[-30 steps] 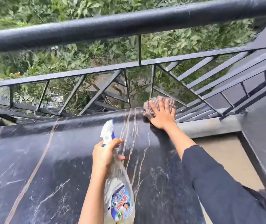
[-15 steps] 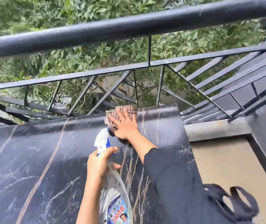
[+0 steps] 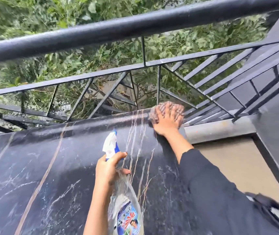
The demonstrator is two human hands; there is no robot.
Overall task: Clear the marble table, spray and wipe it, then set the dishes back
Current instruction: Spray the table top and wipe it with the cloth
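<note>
Black marble table (image 3: 33, 167): right hand (image 3: 166, 122) presses nubby cloth (image 3: 153, 113), left hand (image 3: 109, 168) grips bottle (image 3: 127, 200).

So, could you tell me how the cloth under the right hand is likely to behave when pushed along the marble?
The cloth looks soft and crumpled under the right hand, so probably floppy, bunching if pushed. The marble table looks glossy, so it likely slides easily.

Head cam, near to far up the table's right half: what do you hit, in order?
Near first: spray bottle gripped by the left hand → right hand pressing the cloth at the far edge of the marble table → black railing → green foliage.
</note>
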